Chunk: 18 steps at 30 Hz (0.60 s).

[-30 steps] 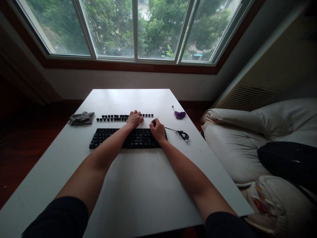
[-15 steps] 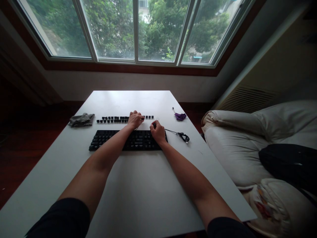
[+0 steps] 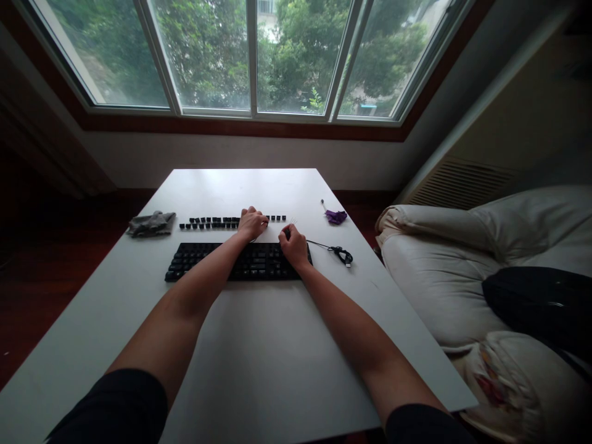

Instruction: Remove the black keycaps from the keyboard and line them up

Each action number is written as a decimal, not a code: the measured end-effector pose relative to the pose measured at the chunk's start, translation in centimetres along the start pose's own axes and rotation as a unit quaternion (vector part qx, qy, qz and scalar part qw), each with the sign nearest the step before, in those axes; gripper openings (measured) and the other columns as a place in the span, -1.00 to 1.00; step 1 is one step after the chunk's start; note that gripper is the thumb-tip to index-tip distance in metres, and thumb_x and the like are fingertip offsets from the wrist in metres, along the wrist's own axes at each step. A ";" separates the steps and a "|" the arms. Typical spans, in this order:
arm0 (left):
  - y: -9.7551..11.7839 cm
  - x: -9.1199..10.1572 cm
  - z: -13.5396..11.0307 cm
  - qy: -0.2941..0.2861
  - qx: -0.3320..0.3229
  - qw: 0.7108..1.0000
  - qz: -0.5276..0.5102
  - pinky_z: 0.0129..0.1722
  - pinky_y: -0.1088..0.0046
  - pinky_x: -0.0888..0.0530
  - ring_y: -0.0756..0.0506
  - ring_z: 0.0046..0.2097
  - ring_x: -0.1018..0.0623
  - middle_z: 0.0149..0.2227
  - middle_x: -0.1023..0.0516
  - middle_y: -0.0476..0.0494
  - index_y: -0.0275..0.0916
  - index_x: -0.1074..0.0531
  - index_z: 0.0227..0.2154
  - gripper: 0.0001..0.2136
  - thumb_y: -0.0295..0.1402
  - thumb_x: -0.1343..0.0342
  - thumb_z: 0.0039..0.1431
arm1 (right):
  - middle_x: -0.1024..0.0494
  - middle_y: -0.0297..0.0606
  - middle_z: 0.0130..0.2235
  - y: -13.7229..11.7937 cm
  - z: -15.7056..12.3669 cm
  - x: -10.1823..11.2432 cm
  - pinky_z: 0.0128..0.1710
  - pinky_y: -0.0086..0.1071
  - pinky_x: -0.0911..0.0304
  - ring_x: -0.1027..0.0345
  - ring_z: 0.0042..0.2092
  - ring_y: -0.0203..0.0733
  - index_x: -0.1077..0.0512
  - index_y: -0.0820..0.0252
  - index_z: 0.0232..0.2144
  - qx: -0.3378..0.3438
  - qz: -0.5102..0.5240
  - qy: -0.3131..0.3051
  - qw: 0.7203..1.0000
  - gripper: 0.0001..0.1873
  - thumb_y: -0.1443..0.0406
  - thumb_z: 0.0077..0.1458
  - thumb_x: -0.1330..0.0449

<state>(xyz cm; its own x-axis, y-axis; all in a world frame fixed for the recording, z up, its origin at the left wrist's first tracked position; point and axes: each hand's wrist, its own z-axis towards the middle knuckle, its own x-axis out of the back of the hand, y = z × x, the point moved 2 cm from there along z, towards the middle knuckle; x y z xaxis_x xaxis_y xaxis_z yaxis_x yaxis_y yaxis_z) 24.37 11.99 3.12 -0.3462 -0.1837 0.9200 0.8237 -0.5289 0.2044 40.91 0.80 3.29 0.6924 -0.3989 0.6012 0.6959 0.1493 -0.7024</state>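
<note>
A black keyboard (image 3: 250,270) lies across the white table, partly covered by my forearms. Behind it, black keycaps (image 3: 210,225) stand in two rows. My left hand (image 3: 252,223) is over the right part of these rows, fingers pinched together on a small black keycap (image 3: 266,224), mostly hidden by the fingertips. Above the keyboard's right end, my right hand (image 3: 293,244) is closed around the dark handle of a wire keycap puller (image 3: 293,221), whose thin wires point away from me.
A black cable (image 3: 341,254) with its plug lies coiled right of the keyboard. A grey cloth (image 3: 152,224) rests at the left edge. Near the right edge are a purple cloth-like item (image 3: 335,217) and a thin stick. A cream sofa (image 3: 425,277) with a dark bag stands alongside.
The keycap at my left fingertips is slightly lower and less exposed than before. My right hand stays almost still with the puller. The whole view has shifted very slightly.
</note>
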 end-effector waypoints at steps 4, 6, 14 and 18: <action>-0.1 -0.2 0.1 0.000 0.012 1.000 0.002 0.07 0.02 -0.16 -0.31 0.05 -0.33 -0.12 -0.62 -0.19 -0.05 -0.66 -0.29 -0.77 -0.23 -0.07 0.24 | -0.55 -0.29 -0.42 -0.1 0.0 0.1 -0.28 -0.36 -0.19 -0.46 -0.33 -0.10 -0.42 0.10 -0.25 0.002 0.004 -0.004 1.000 -0.80 0.19 0.20 -0.04; -0.2 -0.3 0.1 -0.002 0.018 1.000 0.006 0.07 0.02 -0.17 -0.32 0.05 -0.33 -0.11 -0.61 -0.18 -0.05 -0.66 -0.30 -0.77 -0.23 -0.07 0.24 | -0.55 -0.29 -0.41 -0.2 0.0 0.1 -0.28 -0.36 -0.20 -0.46 -0.33 -0.10 -0.42 0.11 -0.25 0.000 0.003 -0.007 1.000 -0.80 0.19 0.21 -0.04; -0.1 0.1 -0.1 0.004 0.023 1.000 0.014 0.08 0.04 -0.19 -0.31 0.06 -0.33 -0.10 -0.60 -0.19 -0.06 -0.65 -0.24 -0.77 -0.22 -0.07 0.24 | -0.56 -0.29 -0.40 -0.1 0.0 0.1 -0.26 -0.35 -0.21 -0.46 -0.33 -0.10 -0.42 0.10 -0.25 0.000 -0.001 -0.007 1.000 -0.79 0.19 0.21 -0.03; -0.3 0.5 -0.3 0.023 0.027 0.999 -0.005 0.06 0.05 -0.21 -0.30 0.04 -0.34 -0.11 -0.58 -0.23 -0.08 -0.64 -0.22 -0.75 -0.25 -0.04 0.28 | -0.56 -0.28 -0.40 -0.2 0.0 0.2 -0.25 -0.35 -0.23 -0.46 -0.32 -0.10 -0.43 0.11 -0.25 -0.002 0.001 -0.006 1.000 -0.80 0.19 0.21 -0.03</action>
<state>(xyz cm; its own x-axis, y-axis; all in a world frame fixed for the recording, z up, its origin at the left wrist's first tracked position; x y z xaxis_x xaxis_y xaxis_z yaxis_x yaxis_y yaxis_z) 23.82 11.78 3.45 -0.3736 -0.2171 0.9019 0.8430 -0.4852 0.2324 40.91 0.71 3.56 0.6953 -0.3885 0.6047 0.6942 0.1454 -0.7049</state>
